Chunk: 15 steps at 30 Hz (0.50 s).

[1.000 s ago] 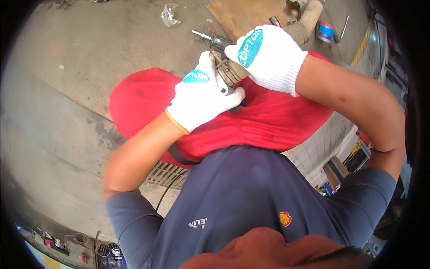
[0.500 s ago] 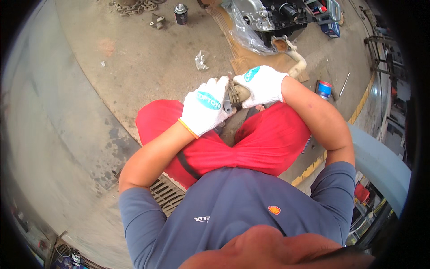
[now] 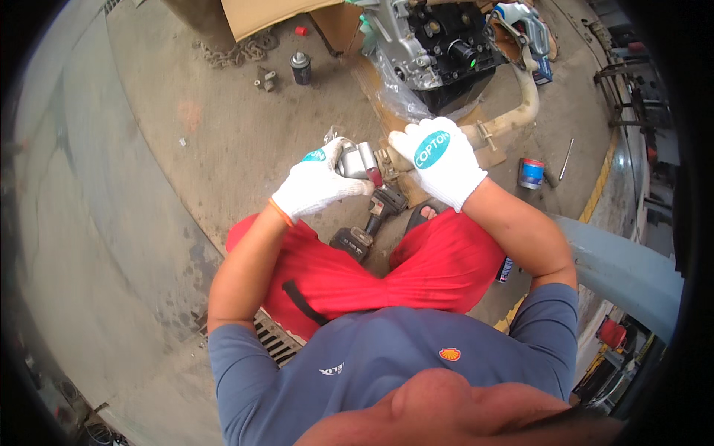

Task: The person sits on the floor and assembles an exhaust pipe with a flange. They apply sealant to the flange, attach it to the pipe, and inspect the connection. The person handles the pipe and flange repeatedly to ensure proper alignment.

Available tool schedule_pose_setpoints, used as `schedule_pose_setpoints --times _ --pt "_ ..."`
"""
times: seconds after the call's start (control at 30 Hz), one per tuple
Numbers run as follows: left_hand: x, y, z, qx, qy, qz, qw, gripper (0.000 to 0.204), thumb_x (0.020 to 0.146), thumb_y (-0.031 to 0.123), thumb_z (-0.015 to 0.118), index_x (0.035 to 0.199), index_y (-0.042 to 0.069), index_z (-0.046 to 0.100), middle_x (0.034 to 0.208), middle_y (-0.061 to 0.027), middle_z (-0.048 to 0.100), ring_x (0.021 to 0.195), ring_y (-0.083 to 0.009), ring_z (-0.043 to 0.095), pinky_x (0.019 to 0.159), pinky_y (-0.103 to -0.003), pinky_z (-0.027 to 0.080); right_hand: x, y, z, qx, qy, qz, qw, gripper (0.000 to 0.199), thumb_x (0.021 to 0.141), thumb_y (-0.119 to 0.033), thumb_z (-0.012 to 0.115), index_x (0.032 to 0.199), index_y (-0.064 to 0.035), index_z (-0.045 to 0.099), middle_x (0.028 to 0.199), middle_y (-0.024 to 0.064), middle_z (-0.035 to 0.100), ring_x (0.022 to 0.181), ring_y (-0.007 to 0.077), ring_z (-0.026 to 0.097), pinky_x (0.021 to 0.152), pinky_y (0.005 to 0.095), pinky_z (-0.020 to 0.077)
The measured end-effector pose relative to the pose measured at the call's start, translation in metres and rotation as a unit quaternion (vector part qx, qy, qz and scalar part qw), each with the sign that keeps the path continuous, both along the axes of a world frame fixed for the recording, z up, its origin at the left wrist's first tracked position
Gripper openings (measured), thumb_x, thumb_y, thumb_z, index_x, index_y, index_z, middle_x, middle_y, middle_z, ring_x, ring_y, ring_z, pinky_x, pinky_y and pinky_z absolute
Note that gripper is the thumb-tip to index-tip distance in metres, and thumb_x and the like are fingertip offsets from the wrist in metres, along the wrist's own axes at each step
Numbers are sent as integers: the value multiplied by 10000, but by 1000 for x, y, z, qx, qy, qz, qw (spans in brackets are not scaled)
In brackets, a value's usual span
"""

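Both my hands wear white knit gloves and meet in front of my knees. My left hand (image 3: 318,183) grips a silver metal part (image 3: 359,159) with a dark red end. My right hand (image 3: 439,160) is closed on the brownish far end of the same part, its fingers hidden behind the glove's back. Below the hands, a black cordless impact wrench (image 3: 372,220) lies on the concrete floor between my legs in red shorts, touched by neither hand.
An engine block (image 3: 439,44) on plastic wrap stands just beyond my hands, with a beige pipe (image 3: 523,104) beside it. A spray can (image 3: 300,68), chain (image 3: 236,52) and cardboard (image 3: 260,16) lie at the far left. A blue tin (image 3: 532,172) is right; a floor grate (image 3: 271,340) is near my left thigh.
My hands have moved away from the camera and lower, still together on the metal part. The view has widened and shifted, bringing the engine and the impact wrench into sight.
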<state>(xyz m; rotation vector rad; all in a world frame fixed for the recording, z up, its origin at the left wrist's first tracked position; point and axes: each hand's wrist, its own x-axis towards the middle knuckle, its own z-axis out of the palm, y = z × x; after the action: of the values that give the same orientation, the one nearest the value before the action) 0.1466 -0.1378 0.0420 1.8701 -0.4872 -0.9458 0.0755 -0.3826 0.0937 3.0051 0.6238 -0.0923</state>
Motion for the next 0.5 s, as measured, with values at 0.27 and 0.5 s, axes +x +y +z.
schedule_pose_setpoints --times 0.27,0.5 --pt "-15 1 -17 -61 -302 110 945 563 732 297 937 1138 43 640 1129 -145 705 941 -228 710 816 -335 584 24 -4 23 60 -83 -14 995 474 708 -229 822 1142 -116 667 1098 105 648 1083 307 625 988 479 455" --pt "2 17 -21 -105 -399 158 897 510 664 111 933 1059 32 621 1251 -170 670 980 -311 722 782 -369 611 32 -84 27 536 -362 -247 722 514 956 -84 736 1414 -49 505 1340 129 586 1221 237 597 1090 373 502"
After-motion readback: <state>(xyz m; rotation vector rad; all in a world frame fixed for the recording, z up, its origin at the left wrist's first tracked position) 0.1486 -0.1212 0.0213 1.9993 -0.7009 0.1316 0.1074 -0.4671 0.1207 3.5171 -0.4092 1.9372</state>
